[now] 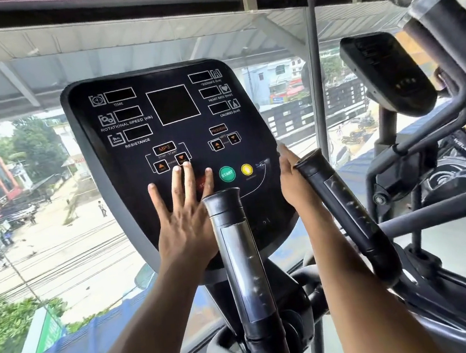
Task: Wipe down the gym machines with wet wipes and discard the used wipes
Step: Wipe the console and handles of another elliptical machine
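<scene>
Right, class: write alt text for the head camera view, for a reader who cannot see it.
A person's left hand lies flat with fingers spread on a black exercise machine console, while the right hand rests against the console's right edge. Two black handlebar grips rise in front, and a street shows through the window behind.

The black console (174,142) of the gym machine tilts back, its displays dark, above two upright black handlebar grips (234,244); no wipe is discernible on it.
</scene>
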{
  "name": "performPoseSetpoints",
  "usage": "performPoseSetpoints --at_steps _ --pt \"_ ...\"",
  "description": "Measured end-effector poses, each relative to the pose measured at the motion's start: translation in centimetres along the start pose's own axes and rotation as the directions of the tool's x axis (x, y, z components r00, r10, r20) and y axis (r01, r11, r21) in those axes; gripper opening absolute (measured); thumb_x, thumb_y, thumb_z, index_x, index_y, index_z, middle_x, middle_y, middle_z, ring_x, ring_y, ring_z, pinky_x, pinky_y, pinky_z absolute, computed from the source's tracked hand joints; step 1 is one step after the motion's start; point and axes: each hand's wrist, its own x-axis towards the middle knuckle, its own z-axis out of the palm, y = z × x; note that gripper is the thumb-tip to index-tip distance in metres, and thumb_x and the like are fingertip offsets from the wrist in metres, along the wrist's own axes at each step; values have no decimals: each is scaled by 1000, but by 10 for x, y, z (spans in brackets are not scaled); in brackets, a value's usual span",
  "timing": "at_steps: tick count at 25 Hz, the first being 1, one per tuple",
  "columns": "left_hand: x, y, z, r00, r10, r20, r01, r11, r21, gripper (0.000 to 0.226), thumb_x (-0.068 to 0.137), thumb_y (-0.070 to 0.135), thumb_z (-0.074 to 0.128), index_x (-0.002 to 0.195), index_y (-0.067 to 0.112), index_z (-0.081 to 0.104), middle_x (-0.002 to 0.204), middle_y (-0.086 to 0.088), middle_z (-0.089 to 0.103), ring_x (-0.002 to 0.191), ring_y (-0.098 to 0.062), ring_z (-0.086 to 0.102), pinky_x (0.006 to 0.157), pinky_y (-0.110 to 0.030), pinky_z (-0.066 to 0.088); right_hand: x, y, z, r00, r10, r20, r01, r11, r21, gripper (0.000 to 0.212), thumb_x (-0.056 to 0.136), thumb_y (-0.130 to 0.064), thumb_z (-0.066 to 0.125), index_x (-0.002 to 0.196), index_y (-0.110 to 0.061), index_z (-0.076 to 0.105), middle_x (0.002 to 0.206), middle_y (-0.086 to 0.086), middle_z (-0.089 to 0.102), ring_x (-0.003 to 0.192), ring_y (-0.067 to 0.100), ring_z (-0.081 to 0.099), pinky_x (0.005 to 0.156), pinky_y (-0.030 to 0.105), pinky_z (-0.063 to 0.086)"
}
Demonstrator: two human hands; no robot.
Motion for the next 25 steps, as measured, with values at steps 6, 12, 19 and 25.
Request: performPoseSetpoints --at_steps 6,12,19,25 --pt "1 -1 4 999 -16 -43 15 1000 -23 72 103 54 13 167 22 12 173 -18 3 160 -35 1 120 -72 3 -110 17 16 933 -142 -331 205 965 164 34 100 -3 46 121 -2 73 135 12 65 135 17 56 114 29 43" --pt "-1 -1 1 999 -10 -31 10 1000 -9 73 100 53 11 167 24 0 173 -17 -7 160 -34 -6 121 -71 1 -106 32 11 930 -60 -362 174 941 291 29 97 9 54 111 -5 75 122 6 73 123 18 65 109 33 48" --pt "1 -2 3 999 -18 -40 17 999 -34 72 101 55 9 167 26 2 173 -15 -5 160 -33 -6 121 -71 2 -49 58 29 857 476 -196 -349 818 458 52 95 -62 47 113 -18 69 110 6 70 107 24 67 96 42 54" --pt "2 -3 4 999 -21 -41 19 999 -48 74 101 58 7 167 25 7 173 -16 0 160 -33 -2 120 -72 5 -154 7 30 918 195 -346 -57 928 369 51 97 12 45 141 -8 58 144 1 60 133 11 56 110 26 46"
